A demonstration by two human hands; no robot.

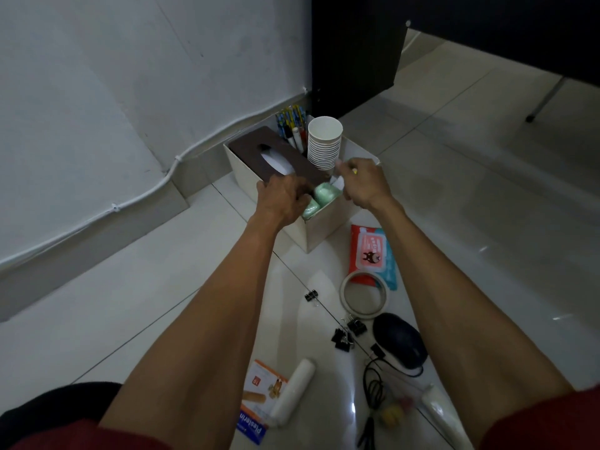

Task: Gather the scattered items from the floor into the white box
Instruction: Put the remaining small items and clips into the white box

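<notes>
The white box [321, 230] stands on the floor by the wall, holding a brown-lidded tissue box [256, 147], a stack of paper cups [324, 142], pens [292, 123] and pale green packets [324, 194]. Both of my hands are over its near corner. My left hand [282, 198] curls its fingers at the green packets beside the tissue box. My right hand [363, 180] pinches a small white and yellow item above the box; what it is cannot be told. On the floor lie a red wipes pack [370, 248], a tape roll [363, 295], binder clips [347, 334] and a black mouse [401, 339].
Nearer to me lie a plaster box [259, 397], a white roll [293, 393], a black cable [373, 388], small yellow and pink balls [394, 409] and a white tube [436, 405]. A dark cabinet [357, 53] stands behind the box; the wall runs along the left.
</notes>
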